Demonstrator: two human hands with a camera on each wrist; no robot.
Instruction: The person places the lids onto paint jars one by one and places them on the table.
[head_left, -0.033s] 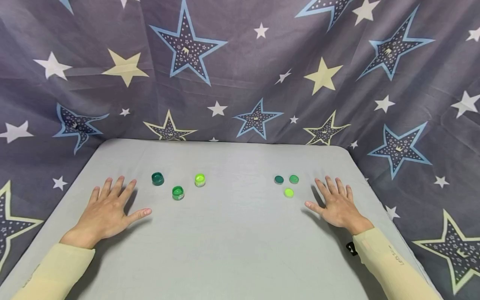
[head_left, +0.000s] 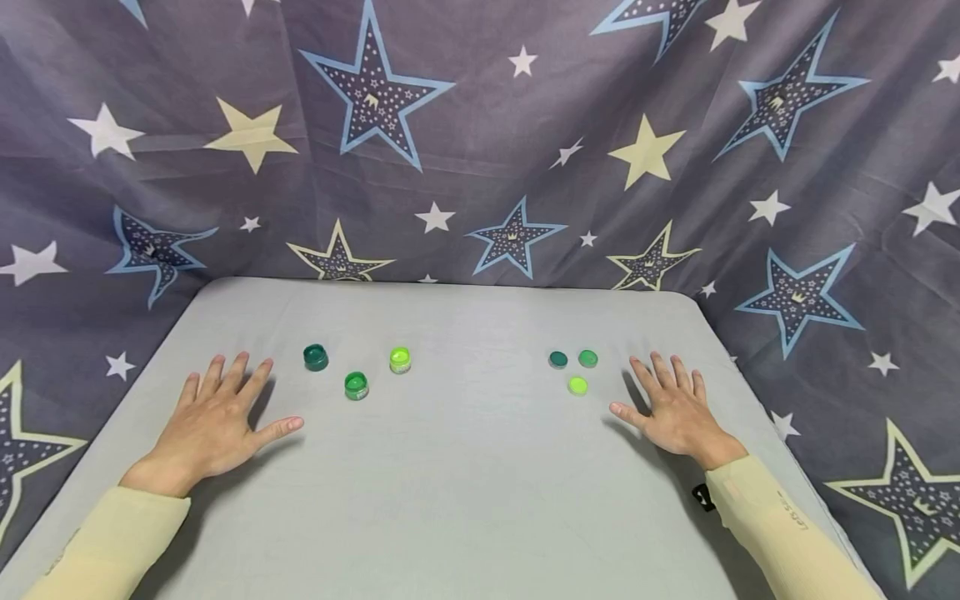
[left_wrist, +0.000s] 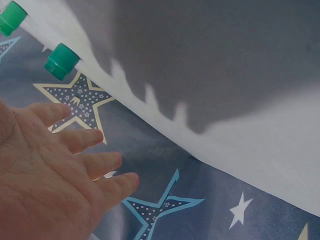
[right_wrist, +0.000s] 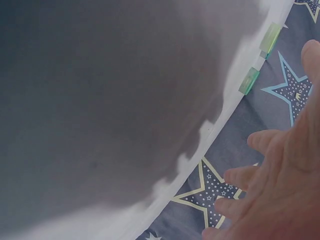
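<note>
My left hand (head_left: 213, 421) hovers over the left side of the table, fingers spread and straight, holding nothing. To its right stand three small open jars: a dark green jar (head_left: 316, 357), a mid-green jar (head_left: 356, 386) and a lime green jar (head_left: 400, 360). The left wrist view catches a green jar (left_wrist: 62, 61) beyond the fingers. Over the right side, my right hand (head_left: 675, 412) has its fingers spread and touches nothing. Just left of it lie three flat round lids: a dark green lid (head_left: 558, 359), a mid-green lid (head_left: 588, 358) and a lime green lid (head_left: 577, 385).
A light grey cloth covers the table (head_left: 465, 483). Behind and beside it hangs a dark curtain (head_left: 480, 142) printed with stars. A small black item (head_left: 702, 497) lies partly hidden by the right sleeve (head_left: 780, 517).
</note>
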